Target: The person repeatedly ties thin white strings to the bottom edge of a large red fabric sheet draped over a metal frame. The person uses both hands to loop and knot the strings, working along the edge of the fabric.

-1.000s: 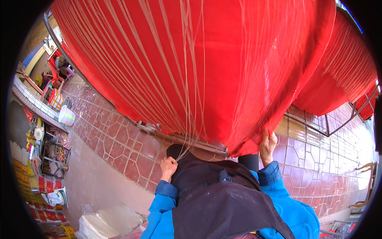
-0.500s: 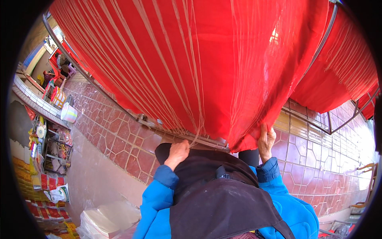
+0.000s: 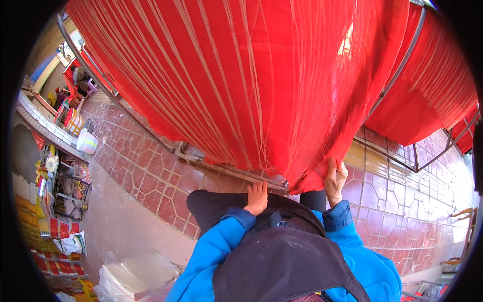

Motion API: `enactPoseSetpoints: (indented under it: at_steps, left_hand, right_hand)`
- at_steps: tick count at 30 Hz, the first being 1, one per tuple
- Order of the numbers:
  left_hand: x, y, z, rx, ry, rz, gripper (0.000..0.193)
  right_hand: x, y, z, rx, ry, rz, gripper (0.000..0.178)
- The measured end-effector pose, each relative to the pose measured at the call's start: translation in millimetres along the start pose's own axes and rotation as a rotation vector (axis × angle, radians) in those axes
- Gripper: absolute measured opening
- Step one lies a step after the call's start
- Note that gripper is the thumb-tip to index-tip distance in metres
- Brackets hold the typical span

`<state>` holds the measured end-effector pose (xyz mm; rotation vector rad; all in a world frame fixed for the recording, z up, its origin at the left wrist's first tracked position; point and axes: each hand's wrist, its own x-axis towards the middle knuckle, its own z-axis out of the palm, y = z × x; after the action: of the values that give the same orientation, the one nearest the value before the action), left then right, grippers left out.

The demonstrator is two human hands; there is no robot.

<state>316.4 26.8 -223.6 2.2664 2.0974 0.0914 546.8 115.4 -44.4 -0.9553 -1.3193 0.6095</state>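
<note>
A large red cloth (image 3: 282,70) with pale threads (image 3: 216,85) running down it hangs in front of me. My right hand (image 3: 335,180) is closed on the cloth's lower right edge, where the fabric gathers into folds. My left hand (image 3: 257,198) is above my dark apron (image 3: 282,251), just below the cloth's lower edge. Its fingers point up and are slightly apart, with nothing visible in them. Close to those fingertips runs the lower bar (image 3: 226,171) of a metal frame.
A second red cloth (image 3: 422,95) hangs on a frame at right. Patterned reddish tiles (image 3: 151,171) cover the floor. At left are a white bucket (image 3: 87,142) and shelves of packaged goods (image 3: 70,191). A plastic-wrapped white stack (image 3: 136,277) sits at lower left. A person (image 3: 62,95) is far off.
My left hand has moved right, closer to the right hand, letting go of the threads it pinched; its fingers have straightened. The right hand keeps hold of the cloth edge.
</note>
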Motion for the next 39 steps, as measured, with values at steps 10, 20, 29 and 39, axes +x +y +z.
enactPoseSetpoints:
  at_steps: [10, 20, 29, 39]
  left_hand:
    - [-22.9, -23.6, 12.2, -0.321, -0.746, 0.005, 0.034]
    - [-15.1, -29.6, 23.8, -0.477, -0.777, -0.039, 0.042]
    - [-11.6, -30.3, -2.2, -0.619, -0.456, -0.121, 0.028]
    - [62.2, -47.7, -230.6, -1.081, 0.754, -0.012, 0.028]
  right_hand:
    - [-0.5, -6.3, 0.5, -0.020, -0.004, 0.026, 0.013]
    - [-2.4, 4.7, -0.5, -0.036, 0.008, 0.026, 0.013]
    - [-2.1, 5.4, 2.0, -0.037, 0.042, 0.035, 0.014]
    - [-1.9, 6.6, -2.9, -0.151, 0.007, 0.036, 0.016]
